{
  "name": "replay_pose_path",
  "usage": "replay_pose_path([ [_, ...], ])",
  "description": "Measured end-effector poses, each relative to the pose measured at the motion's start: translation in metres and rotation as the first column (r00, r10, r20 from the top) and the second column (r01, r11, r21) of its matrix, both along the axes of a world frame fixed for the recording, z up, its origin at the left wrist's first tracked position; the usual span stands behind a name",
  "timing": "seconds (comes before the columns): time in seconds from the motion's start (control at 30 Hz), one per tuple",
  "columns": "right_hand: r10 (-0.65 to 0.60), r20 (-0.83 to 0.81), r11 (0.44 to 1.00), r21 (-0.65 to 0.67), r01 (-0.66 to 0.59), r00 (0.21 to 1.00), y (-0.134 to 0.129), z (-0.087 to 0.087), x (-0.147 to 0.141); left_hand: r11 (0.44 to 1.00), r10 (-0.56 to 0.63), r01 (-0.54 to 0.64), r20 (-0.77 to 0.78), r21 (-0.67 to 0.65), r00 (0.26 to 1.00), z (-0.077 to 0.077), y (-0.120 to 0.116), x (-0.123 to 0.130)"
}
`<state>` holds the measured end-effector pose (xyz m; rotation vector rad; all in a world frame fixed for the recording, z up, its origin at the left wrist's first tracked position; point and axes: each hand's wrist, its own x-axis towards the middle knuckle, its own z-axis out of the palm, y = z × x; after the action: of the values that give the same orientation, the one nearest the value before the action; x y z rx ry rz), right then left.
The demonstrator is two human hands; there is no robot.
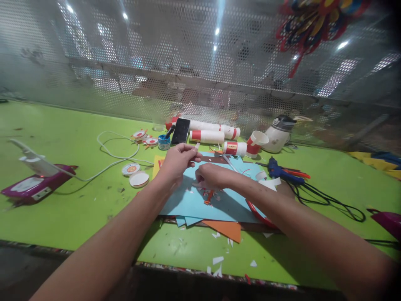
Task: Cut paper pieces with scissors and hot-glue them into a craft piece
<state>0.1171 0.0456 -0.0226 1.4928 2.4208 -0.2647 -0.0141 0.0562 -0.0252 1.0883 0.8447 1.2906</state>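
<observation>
Held over the far part of the blue paper [184, 205], my left hand [179, 162] pinches a small white paper piece [197, 146] between thumb and finger. Just to its right and nearer to me, my right hand [211, 175] reaches down to the sheet with its fingers bent together. Whatever those fingertips hold, if anything, is hidden. Small paper scraps and an orange piece [208, 198] lie on the blue sheet below my right hand. Beneath my right forearm, a curved red handle [260, 216] shows in part.
At the back are a phone [181, 131], a blue jar [163, 142], red-and-white paper cups [234, 148] and a kettle [277, 136]. A blue glue gun [282, 172] with black cord lies right. Left are a purple power strip [39, 188] and white cable [103, 173].
</observation>
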Motion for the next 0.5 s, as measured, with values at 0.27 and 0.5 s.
replay_pose_path([
  [0.27,0.022,0.098,1.0,-0.02,-0.02,0.995,-0.003,0.013,-0.023,0.997,0.075,-0.075,0.054,-0.007,0.996,0.003,0.001,-0.001],
  [0.5,-0.039,0.015,0.996,-0.08,0.04,0.999,0.004,-0.003,-0.03,0.996,0.092,-0.092,0.082,-0.005,0.992,-0.002,0.005,0.0],
])
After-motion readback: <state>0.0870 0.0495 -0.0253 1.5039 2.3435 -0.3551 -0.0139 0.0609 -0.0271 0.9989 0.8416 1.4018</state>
